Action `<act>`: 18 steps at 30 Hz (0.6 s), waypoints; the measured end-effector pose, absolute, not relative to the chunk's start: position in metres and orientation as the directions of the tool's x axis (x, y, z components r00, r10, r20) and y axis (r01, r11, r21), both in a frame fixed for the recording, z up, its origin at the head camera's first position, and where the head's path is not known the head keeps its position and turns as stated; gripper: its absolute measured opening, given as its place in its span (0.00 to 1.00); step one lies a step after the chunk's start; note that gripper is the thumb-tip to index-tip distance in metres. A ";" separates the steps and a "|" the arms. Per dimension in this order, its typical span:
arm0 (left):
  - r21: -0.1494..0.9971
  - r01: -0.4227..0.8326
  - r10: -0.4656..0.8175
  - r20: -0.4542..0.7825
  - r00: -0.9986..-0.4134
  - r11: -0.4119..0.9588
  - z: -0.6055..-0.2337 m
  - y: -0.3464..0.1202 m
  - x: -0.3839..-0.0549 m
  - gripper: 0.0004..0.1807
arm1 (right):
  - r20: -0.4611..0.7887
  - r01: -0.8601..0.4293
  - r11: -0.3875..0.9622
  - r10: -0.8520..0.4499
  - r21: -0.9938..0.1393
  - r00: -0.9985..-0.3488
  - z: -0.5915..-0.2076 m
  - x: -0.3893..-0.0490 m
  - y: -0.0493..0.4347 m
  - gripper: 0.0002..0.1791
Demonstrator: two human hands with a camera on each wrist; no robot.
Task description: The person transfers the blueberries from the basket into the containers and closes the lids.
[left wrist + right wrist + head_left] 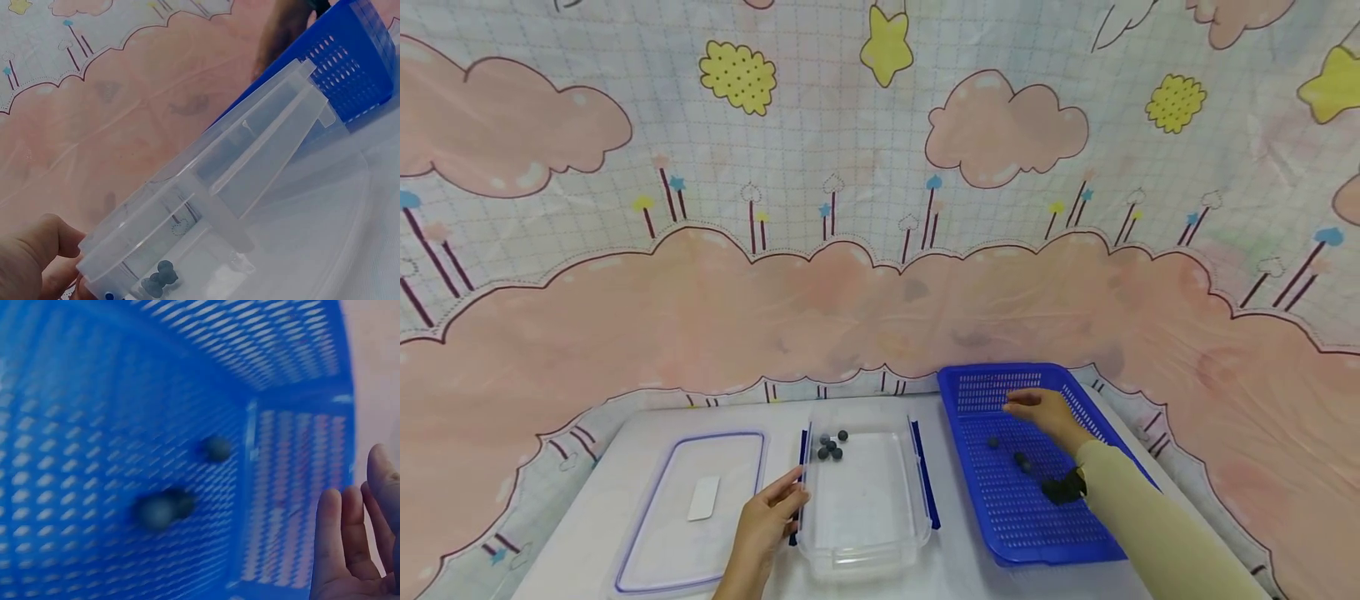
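My left hand [767, 521] grips the left wall of a clear plastic box [865, 517]; its fingers also show at the box rim in the left wrist view. Several small dark round balls [831, 450] lie inside, grouped at the box's far left. On the right, my right hand [1047, 412] hovers over a blue perforated basket [1007, 546], its fingers extended and nothing visible between them. Three dark balls rest on the basket floor: one lone ball [217, 449] and a touching pair [156, 511], blurred in the right wrist view.
A clear lid [662, 533] with a purple-blue rim lies flat at the left, bearing a white rectangle [703, 498]. Blue side latches [927, 479] hang open along the box. Behind the white table [602, 483] hangs a printed cloth [850, 317].
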State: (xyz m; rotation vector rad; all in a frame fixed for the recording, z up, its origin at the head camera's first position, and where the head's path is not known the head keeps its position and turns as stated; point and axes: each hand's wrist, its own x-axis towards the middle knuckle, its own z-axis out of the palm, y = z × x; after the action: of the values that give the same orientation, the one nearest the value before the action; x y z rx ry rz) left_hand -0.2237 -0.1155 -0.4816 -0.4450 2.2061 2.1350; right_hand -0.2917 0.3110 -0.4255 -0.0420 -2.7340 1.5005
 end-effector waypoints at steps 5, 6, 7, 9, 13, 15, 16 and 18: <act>0.971 -0.239 -0.179 -0.231 -0.956 0.028 -0.482 -0.117 -0.224 0.27 | 0.040 0.000 0.616 0.051 -0.788 -0.998 -0.447 -0.280 0.322 0.22; 0.971 -0.239 -0.175 -0.231 -0.957 0.029 -0.483 -0.118 -0.224 0.27 | 0.047 -0.002 0.634 0.054 -0.773 -0.997 -0.452 -0.279 0.323 0.22; 0.970 -0.240 -0.176 -0.231 -0.957 0.028 -0.483 -0.118 -0.224 0.27 | 0.047 -0.002 0.645 0.053 -0.764 -0.997 -0.456 -0.278 0.325 0.21; 0.971 -0.237 -0.176 -0.229 -0.957 0.028 -0.484 -0.118 -0.224 0.26 | 0.041 0.007 0.659 0.057 -0.752 -0.998 -0.463 -0.277 0.328 0.19; 0.972 -0.232 -0.178 -0.222 -0.959 0.036 -0.485 -0.117 -0.224 0.26 | 0.032 0.015 0.689 0.056 -0.725 -0.998 -0.472 -0.275 0.332 0.17; 0.973 -0.229 -0.179 -0.218 -0.959 0.040 -0.485 -0.117 -0.223 0.26 | 0.032 0.014 0.704 0.053 -0.710 -0.998 -0.474 -0.275 0.334 0.17; 0.973 -0.228 -0.179 -0.217 -0.960 0.041 -0.485 -0.117 -0.223 0.26 | 0.033 0.007 0.712 0.042 -0.702 -0.999 -0.475 -0.275 0.334 0.17; 0.973 -0.226 -0.179 -0.215 -0.960 0.040 -0.485 -0.118 -0.223 0.26 | 0.028 0.001 0.721 0.029 -0.693 -0.999 -0.476 -0.276 0.334 0.17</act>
State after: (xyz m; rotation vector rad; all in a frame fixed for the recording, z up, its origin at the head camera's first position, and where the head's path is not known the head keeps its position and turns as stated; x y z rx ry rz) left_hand -0.2230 -0.1175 -0.4848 -0.4365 2.2406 2.1084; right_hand -0.2757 0.3340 -0.4756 -0.0253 -2.8802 1.1598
